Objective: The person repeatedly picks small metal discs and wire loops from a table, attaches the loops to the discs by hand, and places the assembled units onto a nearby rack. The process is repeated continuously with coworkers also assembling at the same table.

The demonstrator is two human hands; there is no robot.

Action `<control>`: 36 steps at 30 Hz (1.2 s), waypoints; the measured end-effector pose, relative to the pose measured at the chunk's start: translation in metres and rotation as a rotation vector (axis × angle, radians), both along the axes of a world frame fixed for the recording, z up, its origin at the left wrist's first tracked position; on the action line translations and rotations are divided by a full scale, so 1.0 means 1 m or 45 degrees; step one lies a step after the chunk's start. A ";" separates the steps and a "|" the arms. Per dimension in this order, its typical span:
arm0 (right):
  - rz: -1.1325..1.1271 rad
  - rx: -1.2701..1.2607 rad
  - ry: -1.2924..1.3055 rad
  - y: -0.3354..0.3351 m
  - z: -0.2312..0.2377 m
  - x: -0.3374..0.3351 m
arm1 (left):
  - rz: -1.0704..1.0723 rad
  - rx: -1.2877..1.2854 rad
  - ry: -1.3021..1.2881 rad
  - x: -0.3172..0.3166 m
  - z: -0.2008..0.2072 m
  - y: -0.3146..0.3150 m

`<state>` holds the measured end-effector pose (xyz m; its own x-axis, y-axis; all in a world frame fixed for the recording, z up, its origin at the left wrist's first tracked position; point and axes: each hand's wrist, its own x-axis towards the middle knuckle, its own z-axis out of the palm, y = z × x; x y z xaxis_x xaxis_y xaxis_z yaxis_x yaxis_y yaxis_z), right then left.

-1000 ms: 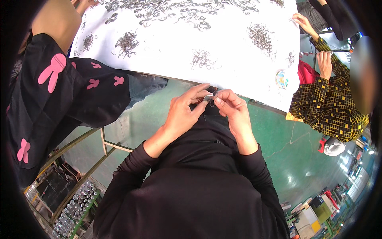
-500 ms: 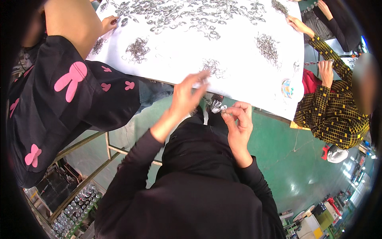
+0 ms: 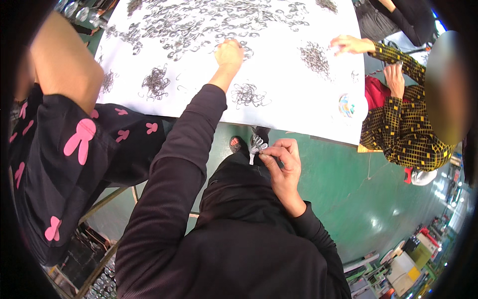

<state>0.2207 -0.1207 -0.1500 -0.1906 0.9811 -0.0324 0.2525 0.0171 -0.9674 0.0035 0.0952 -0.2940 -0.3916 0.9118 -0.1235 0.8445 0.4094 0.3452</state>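
My left hand (image 3: pixel 230 56) reaches over the white-covered table (image 3: pixel 294 112) to the near edge of a wide spread of flat, oval metal links (image 3: pixel 174 25). Its fingers are curled down among the links, and whatever lies under the fingertips is hidden. In front of my lap, just off the table's near edge, my right hand (image 3: pixel 285 167) pinches a short string of shiny metal links (image 3: pixel 257 146) between thumb and fingers. The links bunch up and hang to the left of the fingertips. Between my arms, on the table, lies a loose heap of thin wire hooks (image 3: pixel 248 94).
More wire hook heaps lie at left (image 3: pixel 156 82) and right (image 3: pixel 315 59). A round tape roll (image 3: pixel 346 106) is near the right corner. On my left sits a person in black shorts (image 3: pixel 79 142); on the right a person in a yellow-checked top (image 3: pixel 416 132) works at the table.
My left hand has moved forward from beside the right hand to the spread of links. The right hand still holds its string. The right-hand person's far hand has lifted off the heap.
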 end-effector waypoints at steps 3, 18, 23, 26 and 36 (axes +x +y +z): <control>-0.016 -0.044 0.012 0.002 0.000 0.003 | 0.029 0.017 -0.160 -0.011 -0.001 -0.006; -0.086 -0.050 -0.043 -0.014 0.006 0.001 | 0.141 -0.054 -0.294 0.006 0.019 0.009; -0.183 -0.063 0.022 -0.014 0.002 0.003 | -0.136 0.244 -0.781 0.022 0.053 -0.067; -0.175 -0.024 0.040 -0.011 0.001 0.007 | -0.192 0.114 -1.072 0.042 0.103 -0.140; -0.071 0.021 0.027 -0.010 -0.011 0.022 | -0.254 0.148 -1.085 0.079 0.152 -0.234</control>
